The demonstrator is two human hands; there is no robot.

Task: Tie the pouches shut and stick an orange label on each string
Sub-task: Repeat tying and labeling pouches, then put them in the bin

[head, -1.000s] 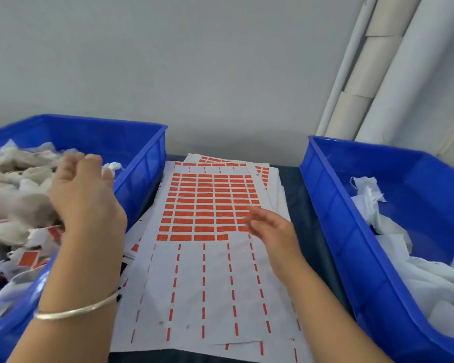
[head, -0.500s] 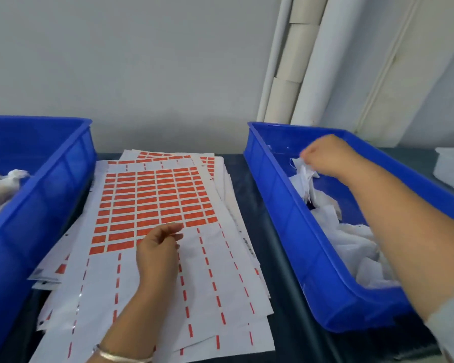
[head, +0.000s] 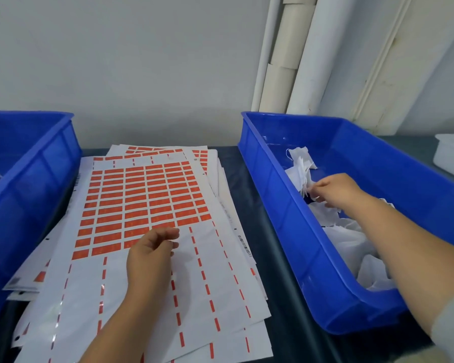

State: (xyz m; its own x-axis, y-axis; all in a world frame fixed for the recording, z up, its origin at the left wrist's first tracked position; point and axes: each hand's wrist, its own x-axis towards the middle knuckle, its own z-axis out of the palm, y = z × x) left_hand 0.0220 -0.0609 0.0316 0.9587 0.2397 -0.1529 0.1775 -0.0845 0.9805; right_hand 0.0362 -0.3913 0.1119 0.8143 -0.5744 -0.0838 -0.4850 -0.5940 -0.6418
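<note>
Fetching a fresh pouch (head: pixel 303 171) from the right blue bin (head: pixel 278 205), right hand (head: pixel 333 189) pinching the white fabric, left hand (head: pixel 152 252) loosely curled and empty over the label sheet (head: pixel 142 200) — next, probably, lifting, tying, then peeling an orange label.

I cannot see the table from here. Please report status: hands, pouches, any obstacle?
Right hand pinching white pouches inside right blue bin. Left hand loosely curled over label sheet, holding nothing. No obstacle visible.
</note>
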